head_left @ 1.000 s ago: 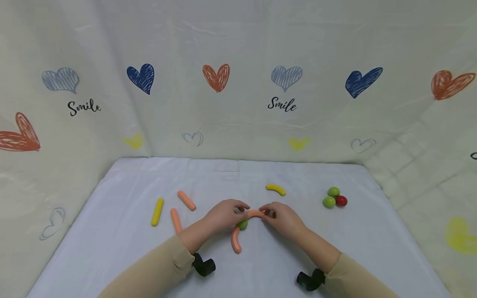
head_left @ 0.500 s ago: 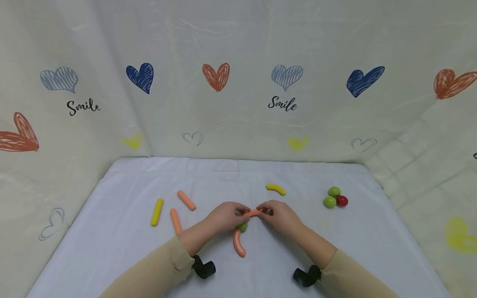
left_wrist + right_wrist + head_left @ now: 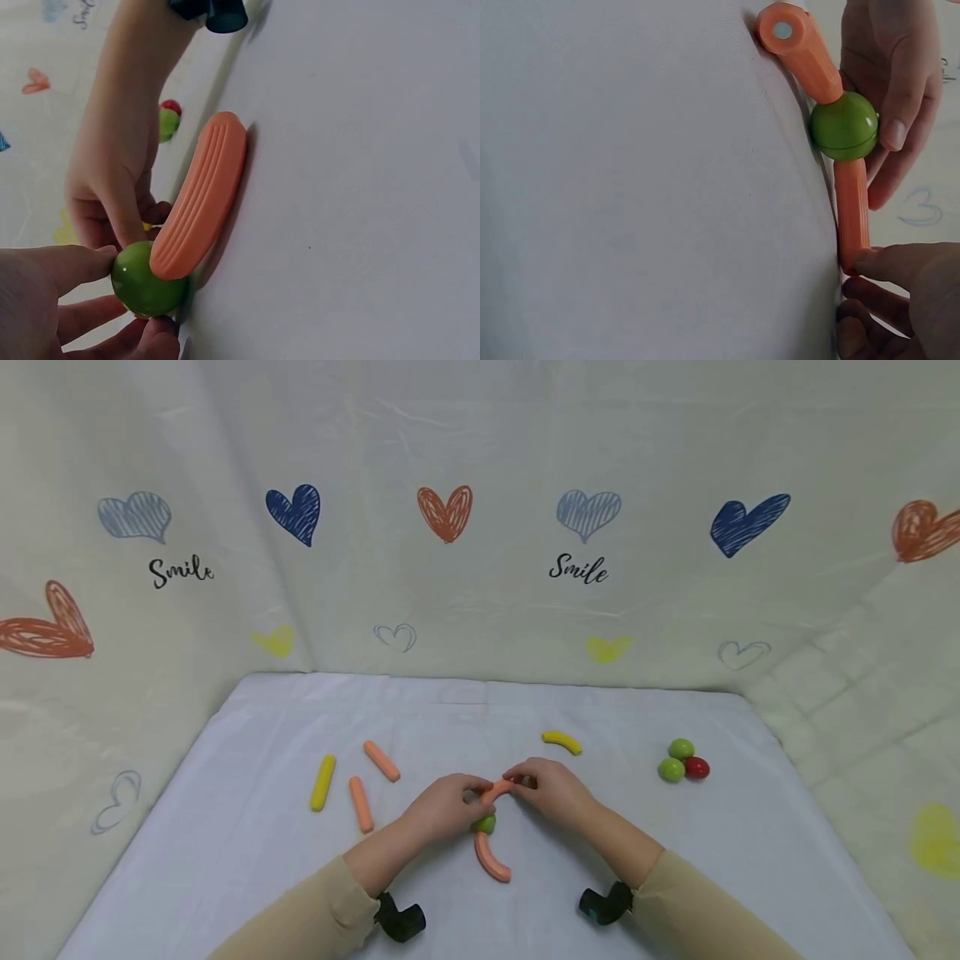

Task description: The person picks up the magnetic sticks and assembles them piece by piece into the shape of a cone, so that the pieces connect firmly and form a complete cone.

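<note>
A green ball (image 3: 485,824) joins two curved orange magnetic sticks at the middle of the white table. My left hand (image 3: 446,806) pinches the ball between thumb and fingers, as the left wrist view shows at its lower left. From the ball the near curved stick (image 3: 491,860) runs toward me and bends right; its free end carries a silver disc in the right wrist view. My right hand (image 3: 555,792) pinches the outer end of the far curved stick (image 3: 852,210). That stick's joint with the ball is hidden in the left wrist view.
Two straight orange sticks (image 3: 362,804) and a straight yellow stick (image 3: 322,783) lie at left. Behind my right hand is a curved yellow stick (image 3: 562,742). Farther right, two green balls (image 3: 671,769) and a red ball (image 3: 697,767) sit together. A printed cloth hangs behind the table.
My right hand has shifted slightly left with the far curved stick's end, which now slants more. The near curved stick has swung its free end to the right.
</note>
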{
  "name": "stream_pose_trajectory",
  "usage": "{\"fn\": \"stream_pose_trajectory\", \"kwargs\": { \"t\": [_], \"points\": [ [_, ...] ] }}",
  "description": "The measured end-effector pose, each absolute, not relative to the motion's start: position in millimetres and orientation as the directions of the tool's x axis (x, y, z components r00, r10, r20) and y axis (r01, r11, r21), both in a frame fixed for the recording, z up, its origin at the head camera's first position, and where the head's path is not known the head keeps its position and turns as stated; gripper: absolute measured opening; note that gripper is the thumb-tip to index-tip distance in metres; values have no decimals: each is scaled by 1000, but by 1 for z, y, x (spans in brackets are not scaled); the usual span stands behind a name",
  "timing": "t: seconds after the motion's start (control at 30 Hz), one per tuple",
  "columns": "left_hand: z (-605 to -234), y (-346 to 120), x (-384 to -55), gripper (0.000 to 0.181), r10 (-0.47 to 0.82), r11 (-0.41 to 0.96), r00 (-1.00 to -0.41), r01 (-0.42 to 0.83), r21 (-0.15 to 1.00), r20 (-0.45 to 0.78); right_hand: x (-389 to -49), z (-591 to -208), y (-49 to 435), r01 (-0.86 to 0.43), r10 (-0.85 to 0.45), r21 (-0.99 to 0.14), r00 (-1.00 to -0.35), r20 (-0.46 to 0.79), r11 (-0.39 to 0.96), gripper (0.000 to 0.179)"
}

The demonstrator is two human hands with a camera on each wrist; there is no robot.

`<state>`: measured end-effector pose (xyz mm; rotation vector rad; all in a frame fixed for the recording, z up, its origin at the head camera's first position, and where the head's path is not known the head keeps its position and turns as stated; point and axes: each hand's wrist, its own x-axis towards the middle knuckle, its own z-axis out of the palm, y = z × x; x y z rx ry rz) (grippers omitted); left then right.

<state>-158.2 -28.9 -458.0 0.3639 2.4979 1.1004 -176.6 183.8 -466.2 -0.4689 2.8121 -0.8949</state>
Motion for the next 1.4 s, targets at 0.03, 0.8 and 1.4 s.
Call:
{"fn": "stream_pose_trajectory", "kwargs": {
  "t": [0.03, 0.8, 1.4],
  "points": [
    [-458, -29, -157, 39, 376, 655, -894, 71, 752, -243, -177, -466, 183, -251, -344, -581, -938, -52, 774, 18],
    [-467, -21, -182, 29, 379, 684, -892, 91, 724, -246, -175, -458, 217, -164, -243, -578, -968, -61, 799, 26],
    [-466, -18, -187, 34, 412, 649, -866, 62, 758, -282, -160, -430, 333, -56, -82, -494, -996, -31, 868, 36]
  ]
}}
